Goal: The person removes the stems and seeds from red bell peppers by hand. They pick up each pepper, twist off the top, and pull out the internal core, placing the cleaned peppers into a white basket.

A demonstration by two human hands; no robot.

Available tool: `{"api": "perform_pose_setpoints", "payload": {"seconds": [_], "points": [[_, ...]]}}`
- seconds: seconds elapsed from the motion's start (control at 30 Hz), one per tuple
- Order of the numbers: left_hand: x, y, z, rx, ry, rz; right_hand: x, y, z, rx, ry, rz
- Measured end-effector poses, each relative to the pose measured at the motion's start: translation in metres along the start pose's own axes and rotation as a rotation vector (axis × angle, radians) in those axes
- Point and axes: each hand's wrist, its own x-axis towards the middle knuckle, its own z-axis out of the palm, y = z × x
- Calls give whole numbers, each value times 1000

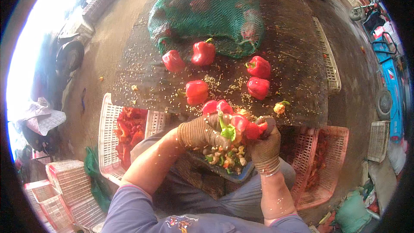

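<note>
Both my hands wear dirty ribbed work gloves and meet over my lap at the table's near edge. My left hand (pixel 205 131) is closed round a red bell pepper (pixel 239 123), its green stem standing up by the thumb. From the other side my right hand (pixel 265 144) grips the same pepper, fingers wrapped; whether it also has a tool is hidden. Just beyond the hands, more red pepper (pixel 211 106) shows at the table edge. Beneath them, pepper cores and stems (pixel 228 159) fill a blue-rimmed container (pixel 248 174).
Several whole red peppers (pixel 196 92) lie on the seed-strewn dark table (pixel 293 82). A green mesh sack (pixel 207 13) of peppers sits at its far side. White crate (pixel 105 146) and pink crate (pixel 340 159) with red pepper pieces flank my legs. A core (pixel 279 108) lies right.
</note>
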Motion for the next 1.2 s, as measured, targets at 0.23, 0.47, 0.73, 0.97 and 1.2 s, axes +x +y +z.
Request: {"api": "perform_pose_setpoints", "payload": {"seconds": [0.23, 0.47, 0.73, 0.97, 1.2], "points": [[15, -12, 15, -296, 84, 222, 3, -3, -15, -140, 19, -2], [0, -5, -7, 129, 38, -71, 8, -4, -25, 55, 78, 99], [3, -35, -10, 864, -37, -314, 11, -18, -38, 271, 49, 359], [32, -76, -19, -472, 126, -49, 4, -37, -33, 455, -109, 346], [35, -44, -1, -594, 101, 175, 8, -21, -37, 487, -67, 343]]}}
